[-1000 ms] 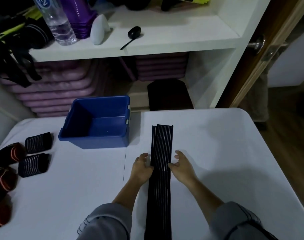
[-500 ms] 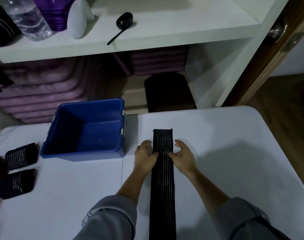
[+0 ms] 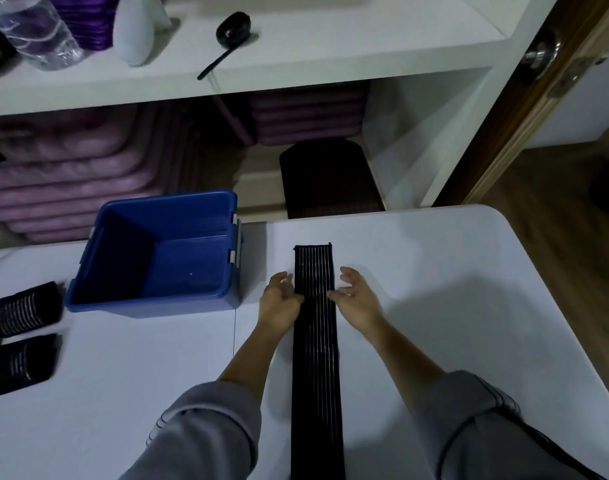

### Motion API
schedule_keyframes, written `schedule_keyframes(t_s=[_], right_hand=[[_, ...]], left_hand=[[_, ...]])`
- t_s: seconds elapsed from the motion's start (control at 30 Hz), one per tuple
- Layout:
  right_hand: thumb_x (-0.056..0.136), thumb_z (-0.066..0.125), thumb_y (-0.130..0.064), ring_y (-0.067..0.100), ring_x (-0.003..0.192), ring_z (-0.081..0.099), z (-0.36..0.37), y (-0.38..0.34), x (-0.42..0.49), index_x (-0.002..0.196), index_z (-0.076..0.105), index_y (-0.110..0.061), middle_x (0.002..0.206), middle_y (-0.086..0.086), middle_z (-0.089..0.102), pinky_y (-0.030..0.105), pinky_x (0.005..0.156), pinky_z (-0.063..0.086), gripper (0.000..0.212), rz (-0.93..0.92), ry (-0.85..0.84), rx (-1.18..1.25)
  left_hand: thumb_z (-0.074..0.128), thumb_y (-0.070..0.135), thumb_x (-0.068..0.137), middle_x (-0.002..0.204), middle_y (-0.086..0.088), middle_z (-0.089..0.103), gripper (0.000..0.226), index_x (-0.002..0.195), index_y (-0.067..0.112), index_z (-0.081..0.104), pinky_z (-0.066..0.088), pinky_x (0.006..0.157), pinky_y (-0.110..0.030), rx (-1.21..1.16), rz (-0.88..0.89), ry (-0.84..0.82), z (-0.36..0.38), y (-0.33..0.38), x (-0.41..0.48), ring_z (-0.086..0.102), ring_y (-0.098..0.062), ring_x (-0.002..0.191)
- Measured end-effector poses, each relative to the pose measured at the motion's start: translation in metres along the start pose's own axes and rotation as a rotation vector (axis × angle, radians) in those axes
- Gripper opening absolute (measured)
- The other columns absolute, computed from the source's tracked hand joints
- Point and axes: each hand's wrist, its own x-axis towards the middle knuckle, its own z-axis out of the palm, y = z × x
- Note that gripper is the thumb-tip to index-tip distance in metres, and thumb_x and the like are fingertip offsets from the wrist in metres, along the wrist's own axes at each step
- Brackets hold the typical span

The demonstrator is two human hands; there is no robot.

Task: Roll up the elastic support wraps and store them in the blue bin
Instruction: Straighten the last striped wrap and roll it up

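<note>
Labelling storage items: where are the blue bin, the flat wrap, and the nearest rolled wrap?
blue bin [image 3: 150,304]: head view, front wall.
flat wrap [image 3: 315,358]: head view, middle.
rolled wrap [image 3: 20,363]: head view, side.

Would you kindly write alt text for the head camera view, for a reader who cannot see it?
A person's left hand and right hand flank a long black elastic wrap laid flat on a white table, fingers touching its edges near the far end. An empty blue bin stands to the left, with two rolled wraps beyond it at the table's left edge.
</note>
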Motion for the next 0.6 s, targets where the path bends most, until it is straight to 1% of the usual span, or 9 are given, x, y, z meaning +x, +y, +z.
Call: schedule_keyframes(t_s=[0.07,0.17,0.23,0.33,0.43,0.47,0.5,0.53,0.6], right_hand=[[0.087,0.059,-0.008,0.015,0.098,0.053,0.001,0.013,-0.015,0.137,0.040,-0.014,0.133,0.007,0.049,-0.003,0.057,0.038,0.054,-0.014,0.026,-0.060],[0.087,0.058,-0.007,0.016,0.092,0.054,0.001,0.031,-0.045,0.136,0.041,-0.010,0.127,0.010,0.051,-0.004,0.055,0.037,0.052,-0.026,0.012,-0.140],[0.088,0.057,-0.008,0.015,0.090,0.053,0.003,0.041,-0.067,0.136,0.040,-0.010,0.125,0.010,0.051,-0.004,0.054,0.036,0.051,-0.039,-0.009,-0.185],[0.089,0.055,-0.010,0.013,0.088,0.053,0.007,0.053,-0.095,0.134,0.042,-0.009,0.120,0.007,0.051,-0.004,0.056,0.035,0.047,-0.077,-0.042,-0.225],[0.089,0.053,-0.004,0.000,0.075,0.053,0.008,0.059,-0.113,0.132,0.045,-0.009,0.124,0.005,0.052,-0.004,0.056,0.037,0.045,-0.118,-0.097,-0.231],[0.089,0.053,-0.002,-0.004,0.074,0.051,0.007,0.061,-0.117,0.133,0.044,-0.009,0.124,0.002,0.052,-0.003,0.056,0.038,0.045,-0.118,-0.107,-0.223],[0.089,0.053,-0.002,-0.004,0.075,0.052,0.005,0.063,-0.121,0.133,0.043,-0.009,0.123,0.001,0.050,-0.002,0.055,0.038,0.045,-0.111,-0.109,-0.207],[0.090,0.053,-0.004,0.001,0.079,0.054,0.003,0.065,-0.124,0.134,0.042,-0.011,0.124,0.001,0.049,-0.001,0.056,0.039,0.046,-0.100,-0.103,-0.203],[0.089,0.055,-0.009,0.010,0.092,0.053,0.000,0.071,-0.130,0.136,0.041,-0.016,0.130,0.003,0.046,0.004,0.060,0.039,0.049,-0.086,-0.099,-0.235]], left_hand=[[0.051,0.005,0.090,0.126,-0.009,0.057,0.045,0.132,0.016,0.042,0.045,0.082,-0.024,0.089,-0.003,0.052,-0.002,-0.017,-0.015,0.058,-0.024,0.104],[0.048,0.006,0.090,0.109,-0.015,0.065,0.041,0.130,0.014,0.043,0.047,0.079,-0.027,0.180,0.018,0.075,-0.004,-0.039,-0.046,0.061,-0.026,0.094],[0.048,0.003,0.088,0.103,-0.013,0.067,0.044,0.131,0.012,0.043,0.047,0.080,-0.027,0.189,0.028,0.066,-0.002,-0.049,-0.066,0.060,-0.023,0.088],[0.049,0.001,0.087,0.098,-0.004,0.063,0.047,0.131,0.014,0.041,0.043,0.076,-0.023,0.191,0.045,0.036,0.004,-0.060,-0.090,0.056,-0.017,0.084],[0.053,0.002,0.086,0.101,0.003,0.060,0.050,0.132,0.017,0.041,0.040,0.074,-0.019,0.187,0.091,-0.024,0.005,-0.065,-0.106,0.056,-0.012,0.084],[0.054,0.002,0.086,0.102,0.004,0.059,0.050,0.132,0.018,0.042,0.040,0.075,-0.019,0.175,0.093,-0.040,0.004,-0.067,-0.109,0.056,-0.012,0.086],[0.054,0.002,0.086,0.102,0.003,0.059,0.048,0.130,0.018,0.043,0.040,0.076,-0.019,0.163,0.086,-0.041,0.001,-0.069,-0.113,0.056,-0.012,0.087],[0.053,0.003,0.086,0.102,0.001,0.060,0.045,0.128,0.017,0.046,0.041,0.076,-0.021,0.156,0.079,-0.025,-0.002,-0.072,-0.115,0.057,-0.014,0.087],[0.049,0.001,0.086,0.099,-0.004,0.063,0.040,0.125,0.013,0.051,0.047,0.079,-0.026,0.163,0.068,0.013,-0.009,-0.082,-0.122,0.058,-0.018,0.086]])
